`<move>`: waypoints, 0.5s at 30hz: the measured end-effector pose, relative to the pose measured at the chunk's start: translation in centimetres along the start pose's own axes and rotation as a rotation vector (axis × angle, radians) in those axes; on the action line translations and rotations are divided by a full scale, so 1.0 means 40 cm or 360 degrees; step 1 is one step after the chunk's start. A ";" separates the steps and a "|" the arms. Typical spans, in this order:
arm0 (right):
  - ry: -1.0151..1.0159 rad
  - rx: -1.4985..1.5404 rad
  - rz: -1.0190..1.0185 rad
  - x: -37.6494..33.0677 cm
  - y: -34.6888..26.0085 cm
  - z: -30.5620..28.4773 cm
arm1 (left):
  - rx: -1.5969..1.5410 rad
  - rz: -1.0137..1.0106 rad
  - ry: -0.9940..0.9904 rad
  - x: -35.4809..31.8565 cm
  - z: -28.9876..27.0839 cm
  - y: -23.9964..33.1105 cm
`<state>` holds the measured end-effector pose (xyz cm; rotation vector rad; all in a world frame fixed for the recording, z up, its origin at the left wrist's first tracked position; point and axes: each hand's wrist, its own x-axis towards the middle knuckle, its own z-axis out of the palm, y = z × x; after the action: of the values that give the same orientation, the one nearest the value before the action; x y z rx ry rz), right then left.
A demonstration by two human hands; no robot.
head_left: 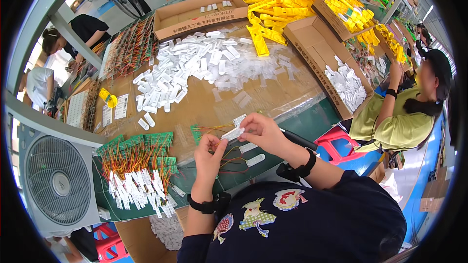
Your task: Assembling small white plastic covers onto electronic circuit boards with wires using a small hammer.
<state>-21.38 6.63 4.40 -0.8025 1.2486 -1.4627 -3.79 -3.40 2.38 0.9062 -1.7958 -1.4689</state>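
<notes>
Near the table's front edge, my left hand (209, 153) and my right hand (264, 134) pinch the two ends of a small white strip (232, 134). Fingertips cover parts of it, so its details are hard to make out. Just under my hands, white strips (255, 160) with thin red, yellow and black wires lie on the green mat. A green circuit board (196, 134) shows beyond my left hand. To the left lies a bundle of green circuit boards (141, 141), wired to a cluster of white strips (139, 185).
White oblong plastic pieces (180, 63) heap mid-table, with clear pieces beside them. Yellow plastic parts (287, 0) pile behind. Cardboard boxes (312, 58) stand at the back and right. A fan (61, 182) stands left. A co-worker in a green shirt (399, 122) sits at right.
</notes>
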 end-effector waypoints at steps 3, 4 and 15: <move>-0.0016 0.0168 -0.0119 0.003 0.015 0.020 | -0.0011 -0.0009 0.0030 -0.006 0.005 0.001; -0.0019 0.0166 -0.0117 0.000 0.013 0.026 | -0.0013 -0.0010 0.0033 -0.007 0.006 0.005; 0.0051 -0.0401 0.0037 -0.010 0.009 0.065 | 0.0143 0.0027 0.0117 -0.015 -0.003 0.015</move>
<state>-18.78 6.26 4.74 -0.9305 1.4816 -1.3196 -3.42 -2.90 2.96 0.9748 -1.8230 -1.3362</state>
